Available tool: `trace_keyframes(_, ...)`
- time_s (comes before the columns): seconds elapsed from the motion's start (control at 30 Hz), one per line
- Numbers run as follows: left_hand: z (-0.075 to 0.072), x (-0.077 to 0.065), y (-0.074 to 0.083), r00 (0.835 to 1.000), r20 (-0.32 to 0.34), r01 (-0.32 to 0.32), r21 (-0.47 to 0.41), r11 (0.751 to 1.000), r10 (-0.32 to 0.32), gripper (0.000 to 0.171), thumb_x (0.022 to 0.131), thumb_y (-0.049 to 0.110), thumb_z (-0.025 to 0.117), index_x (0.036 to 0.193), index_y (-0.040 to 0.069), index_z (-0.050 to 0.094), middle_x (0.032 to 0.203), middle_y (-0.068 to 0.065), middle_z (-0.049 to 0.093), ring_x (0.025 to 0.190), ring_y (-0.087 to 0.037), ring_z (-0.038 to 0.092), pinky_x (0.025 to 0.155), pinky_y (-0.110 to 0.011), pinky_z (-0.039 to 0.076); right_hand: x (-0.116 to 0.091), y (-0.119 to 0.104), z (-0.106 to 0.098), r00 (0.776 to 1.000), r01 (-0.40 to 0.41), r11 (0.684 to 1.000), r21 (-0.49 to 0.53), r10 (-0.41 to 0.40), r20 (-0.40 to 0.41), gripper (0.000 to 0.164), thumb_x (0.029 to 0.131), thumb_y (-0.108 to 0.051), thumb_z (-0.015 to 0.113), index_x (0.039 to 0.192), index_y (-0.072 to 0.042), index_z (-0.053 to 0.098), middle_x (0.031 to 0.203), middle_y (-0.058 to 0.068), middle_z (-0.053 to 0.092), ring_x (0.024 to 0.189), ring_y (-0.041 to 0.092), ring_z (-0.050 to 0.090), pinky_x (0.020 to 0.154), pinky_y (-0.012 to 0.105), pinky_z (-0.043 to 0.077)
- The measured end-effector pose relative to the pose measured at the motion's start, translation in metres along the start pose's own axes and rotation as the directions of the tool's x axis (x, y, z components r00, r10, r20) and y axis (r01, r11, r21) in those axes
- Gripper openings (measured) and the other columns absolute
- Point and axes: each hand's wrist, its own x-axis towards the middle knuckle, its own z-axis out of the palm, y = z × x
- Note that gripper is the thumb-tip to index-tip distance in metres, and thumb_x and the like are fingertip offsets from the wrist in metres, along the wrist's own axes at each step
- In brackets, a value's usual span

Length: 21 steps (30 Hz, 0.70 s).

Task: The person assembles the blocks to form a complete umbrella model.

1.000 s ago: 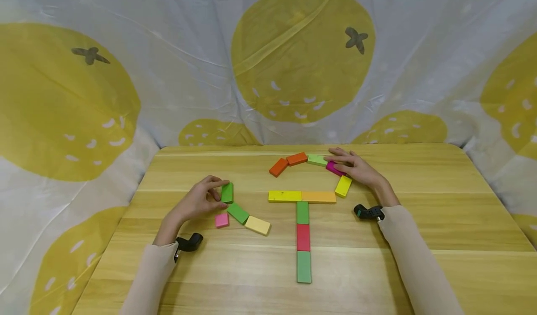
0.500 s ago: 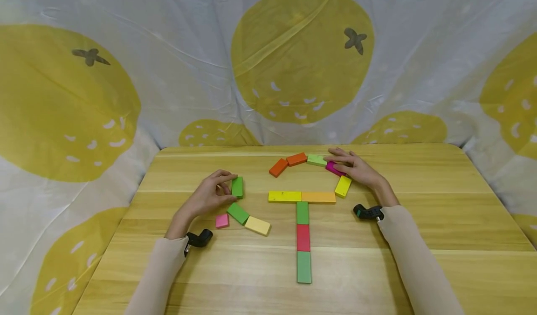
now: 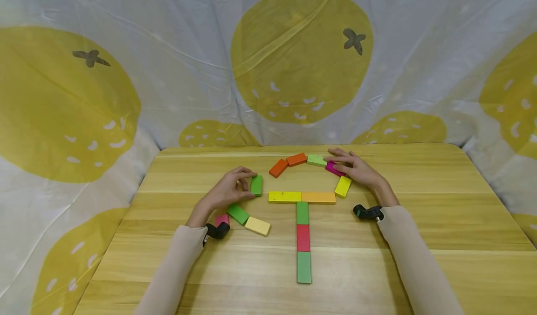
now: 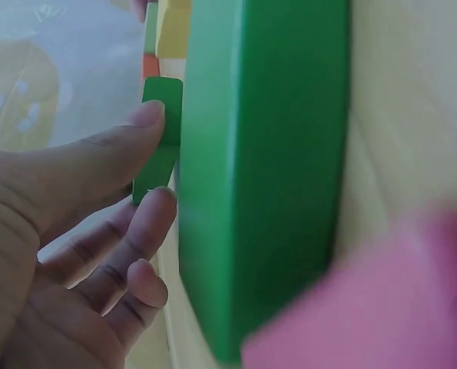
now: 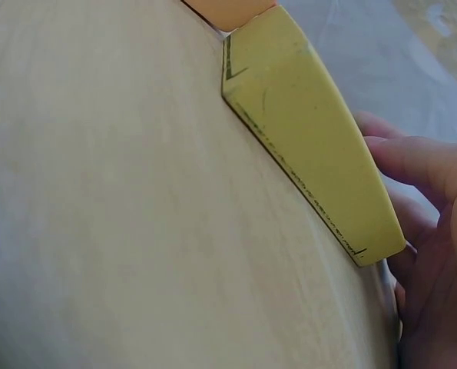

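Observation:
Between thumb and fingertips, my left hand (image 3: 226,188) pinches a green block (image 3: 257,185) left of the yellow bar's end. In the left wrist view the thumb presses one side of this green block (image 4: 159,88), while the other fingers curl loosely below. My right hand (image 3: 361,169) holds a magenta block (image 3: 333,168) at the right of a curved row, its fingers partly covering it. A light green block (image 3: 316,160) lies against that one. Close to the right palm lies a yellow block (image 3: 343,187), which hides the magenta block in the right wrist view.
Two orange blocks (image 3: 297,159) continue the curve leftward. A yellow block (image 3: 285,197) and a light orange block (image 3: 319,197) top a T-shaped stem with a red block (image 3: 303,237). Another green block (image 3: 237,214), a cream block (image 3: 258,226) and a pink block (image 3: 222,219) lie near the left wrist.
My left hand has carried the green block rightward and slightly away from me, from beside the other green block toward the yellow bar. The right hand has stayed in place.

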Motion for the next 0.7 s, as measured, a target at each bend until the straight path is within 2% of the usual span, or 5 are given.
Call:
trace_keyframes(0.2,0.004,0.009,0.006,0.999,0.05,-0.003,-0.019,1.0,0.004,0.058,0.089,0.005,0.08,0.143,-0.003,0.059,0.145,-0.02,0.053,0.087,-0.016,0.063,0.073,-0.022,0.05,0.001,0.001,0.0,1.0,0.01,1.0,0.015,-0.01,0.0,0.038,0.108,-0.012,0.053,0.145,-0.004,0.06,0.17,0.02,0.027,0.161,0.042,0.008,0.128,0.059,-0.012)
trace_keyframes(0.47,0.009,0.016,0.008,0.998,0.064,-0.006,0.009,1.0,0.005,0.058,0.09,0.006,0.08,0.143,-0.001,0.059,0.141,-0.016,0.057,0.087,-0.015,0.061,0.081,-0.024,0.053,0.001,0.002,0.0,1.0,0.011,1.0,0.018,-0.011,-0.006,0.038,0.108,-0.013,0.053,0.145,-0.005,0.06,0.169,0.02,0.028,0.161,0.041,0.008,0.128,0.059,-0.012)
trace_keyframes(0.7,0.011,0.022,0.008,0.997,0.068,-0.022,0.028,0.999,0.02,0.058,0.089,0.004,0.08,0.143,-0.003,0.059,0.141,-0.017,0.058,0.089,-0.018,0.061,0.076,-0.021,0.05,0.001,0.004,0.0,1.0,0.019,1.0,0.016,-0.019,-0.005,0.038,0.108,-0.014,0.053,0.145,-0.004,0.06,0.169,0.021,0.028,0.161,0.043,0.008,0.128,0.06,-0.012)
